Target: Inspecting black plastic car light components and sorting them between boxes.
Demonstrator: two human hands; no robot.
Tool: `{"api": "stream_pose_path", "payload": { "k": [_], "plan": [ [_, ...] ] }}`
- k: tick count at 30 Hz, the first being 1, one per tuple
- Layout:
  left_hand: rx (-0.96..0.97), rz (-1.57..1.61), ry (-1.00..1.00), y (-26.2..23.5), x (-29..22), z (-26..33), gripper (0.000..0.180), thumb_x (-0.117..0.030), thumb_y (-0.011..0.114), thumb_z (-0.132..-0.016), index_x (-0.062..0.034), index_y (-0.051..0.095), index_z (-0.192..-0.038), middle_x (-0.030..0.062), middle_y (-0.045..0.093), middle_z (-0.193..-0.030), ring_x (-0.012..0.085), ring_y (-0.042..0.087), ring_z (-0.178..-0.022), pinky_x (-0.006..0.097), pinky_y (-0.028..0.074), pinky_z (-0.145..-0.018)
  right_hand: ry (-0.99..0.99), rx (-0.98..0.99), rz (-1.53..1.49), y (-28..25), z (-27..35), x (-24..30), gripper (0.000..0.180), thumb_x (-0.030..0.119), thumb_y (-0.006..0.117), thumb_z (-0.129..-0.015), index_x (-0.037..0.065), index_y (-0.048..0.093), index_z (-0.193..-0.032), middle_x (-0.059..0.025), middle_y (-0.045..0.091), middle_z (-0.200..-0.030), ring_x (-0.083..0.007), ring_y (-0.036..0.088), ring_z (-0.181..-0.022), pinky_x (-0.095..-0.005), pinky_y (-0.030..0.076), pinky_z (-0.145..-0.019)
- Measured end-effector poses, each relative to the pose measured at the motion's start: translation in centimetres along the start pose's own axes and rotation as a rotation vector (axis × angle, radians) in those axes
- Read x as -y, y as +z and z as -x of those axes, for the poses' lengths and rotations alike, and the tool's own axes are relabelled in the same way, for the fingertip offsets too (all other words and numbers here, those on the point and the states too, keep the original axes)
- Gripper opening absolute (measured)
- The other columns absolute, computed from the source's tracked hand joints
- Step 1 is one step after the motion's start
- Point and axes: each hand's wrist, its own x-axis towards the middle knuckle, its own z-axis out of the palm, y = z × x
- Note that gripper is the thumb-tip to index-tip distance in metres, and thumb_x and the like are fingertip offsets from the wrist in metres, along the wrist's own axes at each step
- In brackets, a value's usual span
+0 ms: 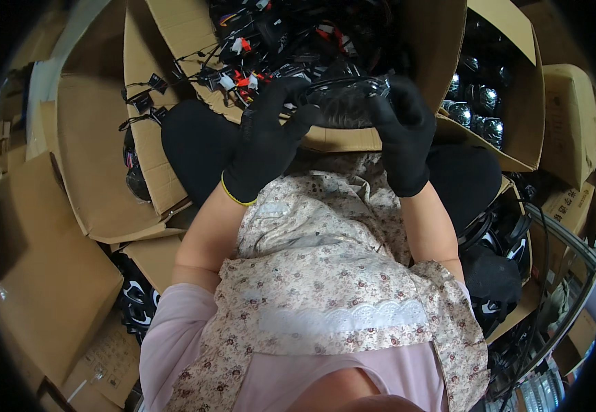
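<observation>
Between my two black-gloved hands is a clear plastic bag point(345, 113) with dark contents. Black cable-like loops show along its upper edge; what exactly is inside cannot be made out. My left hand point(270, 130) pinches the bag's left end between thumb and fingers. At the opposite end, my right hand point(402, 130) has its thumb and fingers closed on the bag. Just beyond my hands, an open cardboard box point(342, 141) holds a heap of black cables point(270, 41) with white and red connectors.
Cables with small black plugs point(152, 86) hang over the box's left flap. On the right, another open carton point(518, 130) contains shiny wrapped items point(483, 99). Large cartons point(51, 268) crowd the left side. Black-and-white parts point(136, 299) lie low at left, and a metal rail point(572, 240) curves at right.
</observation>
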Motion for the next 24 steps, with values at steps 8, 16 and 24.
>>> {"api": "stream_pose_path", "payload": {
  "k": [8, 16, 24],
  "plan": [
    [-0.030, 0.552, -0.217, -0.5, -0.9, -0.1, 0.043, -0.006, 0.072, -0.086, -0.0015, 0.059, -0.126, 0.0076, 0.065, -0.114, 0.0165, 0.062, -0.103, 0.032, 0.051, -0.091, -0.510, 0.029, 0.389, 1.0, -1.4, -0.5, 0.057, 0.010, 0.080, -0.076, 0.006, 0.057, -0.128, -0.0147, 0.055, -0.126, -0.0268, 0.055, -0.115, -0.0374, 0.046, -0.099],
    [-0.070, 0.718, -0.145, 1.7, 4.5, 1.6, 0.052, -0.021, 0.064, -0.098, -0.0053, 0.046, -0.144, 0.0067, 0.051, -0.144, 0.0206, 0.050, -0.130, 0.036, 0.039, -0.110, 0.106, -0.082, -0.371, 1.8, -0.6, -2.6, 0.046, 0.022, 0.066, -0.096, 0.002, 0.049, -0.134, -0.0074, 0.060, -0.121, -0.0147, 0.057, -0.109, -0.0308, 0.049, -0.093],
    [0.158, 0.225, 0.177, -2.7, -2.5, -3.5, 0.046, -0.019, 0.071, -0.092, -0.0012, 0.057, -0.131, 0.0114, 0.064, -0.123, 0.0208, 0.059, -0.117, 0.033, 0.045, -0.101, -0.101, 0.143, -0.108, 0.4, -0.8, -1.4, 0.051, 0.002, 0.075, -0.082, 0.002, 0.054, -0.128, -0.0088, 0.062, -0.118, -0.0167, 0.060, -0.109, -0.0311, 0.051, -0.094]
  ]
}}
